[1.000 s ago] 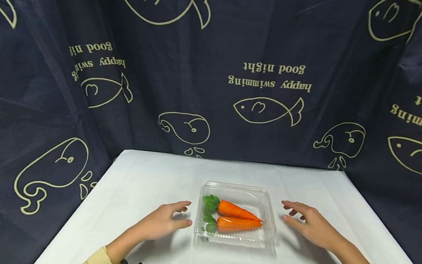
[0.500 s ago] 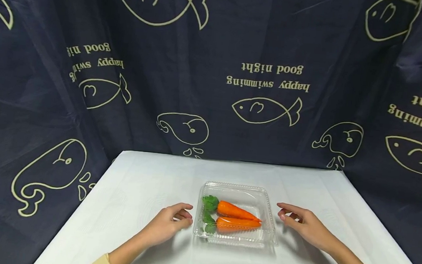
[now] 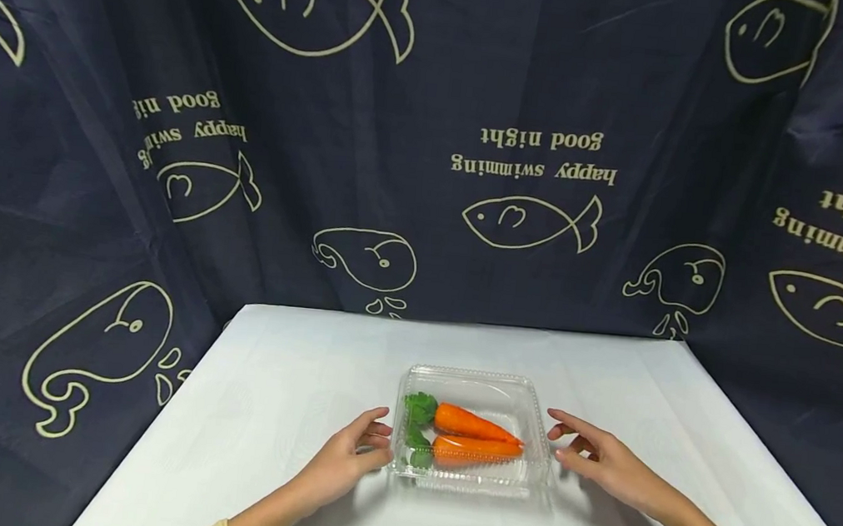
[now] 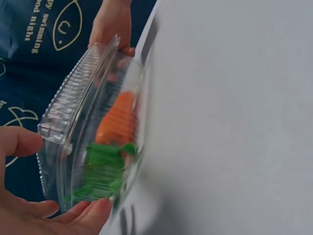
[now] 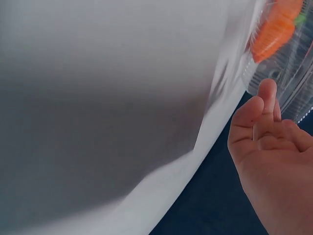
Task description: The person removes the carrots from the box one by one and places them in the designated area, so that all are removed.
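A clear plastic clamshell box (image 3: 486, 386) sits closed on the white table, with two orange carrots (image 3: 476, 447) inside. Their green leafy tops (image 3: 421, 409) point left. At the box's left side is my left hand (image 3: 339, 465), fingers loosely bent and thumb apart from them. In the left wrist view its fingertips (image 4: 100, 210) are at the box wall; whether they press it I cannot tell. On the opposite side, my right hand (image 3: 610, 463) has its relaxed fingers close to the box's right wall. The right wrist view shows those fingertips (image 5: 266, 88) beside the box's corner.
A white cloth covers the table (image 3: 290, 385) around the box. Behind and at the sides hangs a dark blue curtain (image 3: 433, 130) printed with fish, whales and upside-down lettering.
Both hands have moved inward, the left one rightward and the right one leftward, up to the box's sides. The box and carrots stay in place on the table.
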Available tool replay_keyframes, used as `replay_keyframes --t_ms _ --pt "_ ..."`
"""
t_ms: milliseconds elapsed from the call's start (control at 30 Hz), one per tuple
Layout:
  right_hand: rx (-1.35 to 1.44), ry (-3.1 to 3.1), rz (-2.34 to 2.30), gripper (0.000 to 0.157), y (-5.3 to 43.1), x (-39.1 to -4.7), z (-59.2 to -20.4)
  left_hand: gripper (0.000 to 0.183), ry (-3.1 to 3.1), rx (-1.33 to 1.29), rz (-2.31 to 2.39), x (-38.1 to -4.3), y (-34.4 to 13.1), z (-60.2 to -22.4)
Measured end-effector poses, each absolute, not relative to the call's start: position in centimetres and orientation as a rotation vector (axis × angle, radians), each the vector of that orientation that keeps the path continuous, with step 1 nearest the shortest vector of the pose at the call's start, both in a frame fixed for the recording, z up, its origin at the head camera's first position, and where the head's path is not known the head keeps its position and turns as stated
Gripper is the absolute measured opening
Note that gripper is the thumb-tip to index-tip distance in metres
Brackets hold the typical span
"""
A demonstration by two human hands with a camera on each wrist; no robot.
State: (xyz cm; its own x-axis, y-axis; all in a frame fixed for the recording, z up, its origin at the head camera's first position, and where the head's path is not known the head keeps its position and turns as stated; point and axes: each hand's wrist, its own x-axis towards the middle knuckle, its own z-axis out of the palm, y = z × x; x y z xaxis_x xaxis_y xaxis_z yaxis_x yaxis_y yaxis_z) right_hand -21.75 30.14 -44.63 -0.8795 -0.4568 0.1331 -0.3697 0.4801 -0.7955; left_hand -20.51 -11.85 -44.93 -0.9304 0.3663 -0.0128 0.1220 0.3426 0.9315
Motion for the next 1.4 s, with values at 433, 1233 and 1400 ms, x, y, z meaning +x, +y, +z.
replay_keyframes --t_ms 433,1233,1400 --pt "-0.818 2.513 -1.413 0.074 29.8 -21.5 -45.2 0.090 2.208 0.436 1.759 -20.3 -11.0 -45.8" --pt "-0.795 2.490 -1.351 0.094 29.2 -21.4 -45.9 0.103 2.222 0.457 1.882 -19.5 -10.0 -47.3" --pt "-0.796 2.503 -1.337 0.096 29.1 -21.3 -45.8 0.102 2.220 0.445 1.893 -19.2 -9.7 -47.5"
